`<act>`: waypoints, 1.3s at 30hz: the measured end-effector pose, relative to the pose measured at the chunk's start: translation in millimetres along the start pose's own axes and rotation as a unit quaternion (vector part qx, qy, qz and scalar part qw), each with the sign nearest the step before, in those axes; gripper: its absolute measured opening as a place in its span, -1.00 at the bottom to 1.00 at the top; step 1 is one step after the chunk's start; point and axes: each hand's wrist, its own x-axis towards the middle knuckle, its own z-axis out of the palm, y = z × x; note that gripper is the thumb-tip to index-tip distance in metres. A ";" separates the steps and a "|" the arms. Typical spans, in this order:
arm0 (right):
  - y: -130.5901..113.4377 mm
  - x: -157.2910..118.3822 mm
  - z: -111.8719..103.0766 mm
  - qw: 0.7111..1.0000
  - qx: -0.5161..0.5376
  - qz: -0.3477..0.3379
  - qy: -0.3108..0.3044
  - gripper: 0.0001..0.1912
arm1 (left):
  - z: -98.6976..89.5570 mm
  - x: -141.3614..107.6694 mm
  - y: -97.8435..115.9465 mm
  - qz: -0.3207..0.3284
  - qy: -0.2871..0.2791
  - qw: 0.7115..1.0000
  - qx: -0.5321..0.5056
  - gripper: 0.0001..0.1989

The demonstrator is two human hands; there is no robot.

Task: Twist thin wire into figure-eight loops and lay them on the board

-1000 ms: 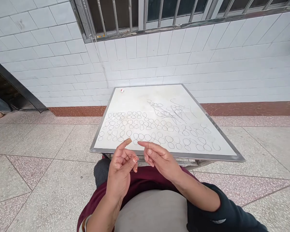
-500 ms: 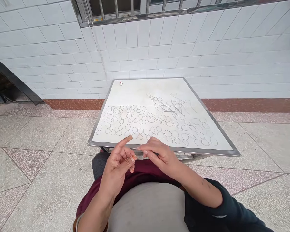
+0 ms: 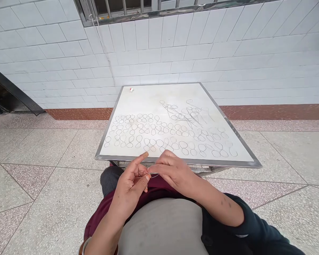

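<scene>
Close above my lap, at the table's front edge, my two hands meet. A thin wire [image 3: 155, 175] curves between their fingertips. My left hand [image 3: 131, 184] pinches it between the thumb and the curled fingers, with the index finger stretched upward. The fingers of my right hand [image 3: 177, 173] are bent together on the wire near the left thumb; their tips are partly hidden. Beyond the hands, rows of thin wire loops [image 3: 183, 145], many shaped like figure eights, lie on the white table [image 3: 146, 97]. A tangle of longer looped wires [image 3: 187, 116] lies farther back.
A small white and red object [image 3: 131, 90] sits at the table's far left corner. Behind the table stands a white tiled wall [image 3: 175, 53] with a barred window [image 3: 142, 7] above. Stone-patterned floor [image 3: 55, 198] surrounds the table.
My right hand has moved left and its fingertips now meet my left hand's. The wire shows as a curve between them. The view has shifted slightly.
</scene>
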 end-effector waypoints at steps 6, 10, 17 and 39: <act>-3.0 0.5 0.3 0.999 -0.032 0.005 0.008 -0.65 | 1.0 1.2 -2.0 0.009 0.020 0.999 0.034 -0.53; -1.2 -0.4 1.8 1.000 -0.023 0.018 0.001 -0.64 | 0.4 0.9 -2.8 0.007 0.019 0.999 0.040 -0.52; -1.0 -0.1 1.1 0.999 -0.044 0.013 0.002 -0.64 | 2.5 1.2 -5.7 0.008 0.015 0.999 0.029 -0.53; -2.3 -3.6 22.7 0.792 0.511 0.332 0.028 -0.76 | 13.9 1.0 -18.0 0.018 0.139 0.979 -0.151 -0.55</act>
